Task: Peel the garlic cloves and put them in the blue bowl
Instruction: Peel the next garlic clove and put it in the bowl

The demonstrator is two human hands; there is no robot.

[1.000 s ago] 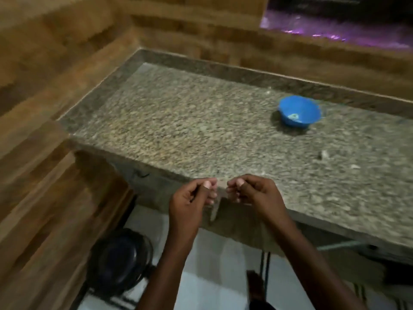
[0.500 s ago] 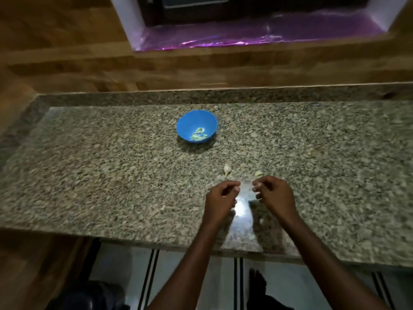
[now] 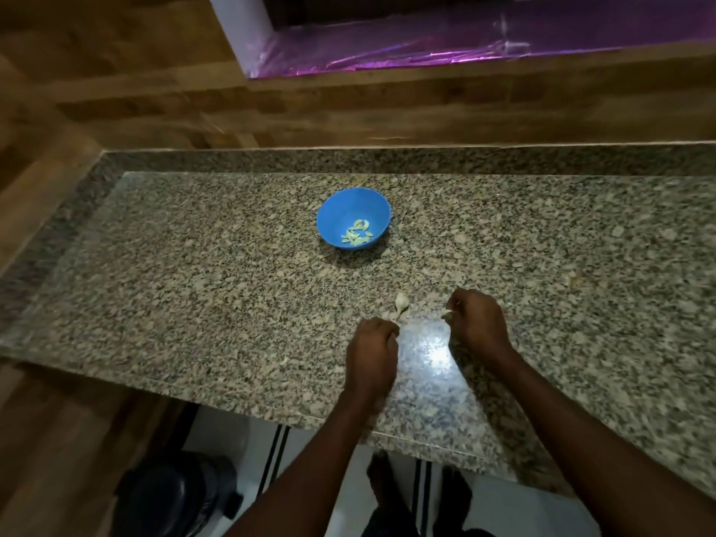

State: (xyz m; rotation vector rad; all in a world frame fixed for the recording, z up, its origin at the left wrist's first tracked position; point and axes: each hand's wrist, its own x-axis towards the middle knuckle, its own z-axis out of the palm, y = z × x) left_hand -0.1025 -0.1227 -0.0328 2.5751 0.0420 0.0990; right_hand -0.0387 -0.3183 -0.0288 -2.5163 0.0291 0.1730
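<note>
A blue bowl [image 3: 336, 211] stands mid-counter with several peeled garlic cloves [image 3: 357, 234] in its bottom. Nearer to me, an unpeeled garlic clove [image 3: 401, 301] lies on the granite counter [image 3: 193, 288]. My right hand [image 3: 478, 323] is just right of it and pinches a pale garlic clove [image 3: 447, 314] at its fingertips. My left hand [image 3: 374, 352] is just below the lying clove, knuckles up and fingers curled under. Whatever those fingers hold is hidden. A small pale scrap [image 3: 387, 315] shows at its fingertips.
A wood-panelled wall [image 3: 348, 106] runs behind the counter and along the left. Above it is a ledge covered in purple foil [image 3: 465, 52]. A dark round container [image 3: 174, 498] stands on the floor under the counter's front edge, left of my feet.
My view has swung from the counter's left corner to face it squarely. Both hands moved forward over the counter and spread apart, the right one reaching further out.
</note>
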